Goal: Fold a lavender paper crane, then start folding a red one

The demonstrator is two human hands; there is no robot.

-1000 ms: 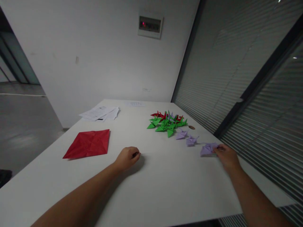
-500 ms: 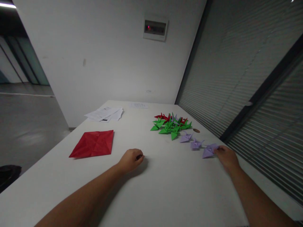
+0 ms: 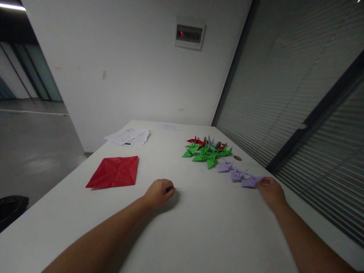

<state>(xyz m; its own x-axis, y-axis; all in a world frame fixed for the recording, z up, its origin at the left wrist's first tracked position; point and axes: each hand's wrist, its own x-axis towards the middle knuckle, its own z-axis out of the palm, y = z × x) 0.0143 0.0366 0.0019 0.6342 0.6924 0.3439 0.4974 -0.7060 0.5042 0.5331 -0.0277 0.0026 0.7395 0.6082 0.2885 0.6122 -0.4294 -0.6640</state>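
Note:
My right hand (image 3: 272,192) pinches the right wing of a purple origami crane (image 3: 250,182) at the table's right side. Two more purple paper cranes (image 3: 237,175) (image 3: 225,166) stand in a slanting row beyond it, close by. My left hand (image 3: 160,193) rests on the white table (image 3: 199,227) in a loose fist, with a dark gap between its curled fingers and no object showing. Left of that hand lies a creased red paper square (image 3: 116,172), flat and apart from it.
Past the purple row sits a cluster of green cranes (image 3: 203,153) and red cranes (image 3: 199,141). A round brown hole or disc (image 3: 237,158) is by the right edge. Printed sheets (image 3: 127,136) lie at the back left. Blinds (image 3: 284,94) border the right side.
The purple crane in my right hand has moved slightly left and now sits flatter, nearer the row. My left hand stays in its loose fist. The view has shifted a little.

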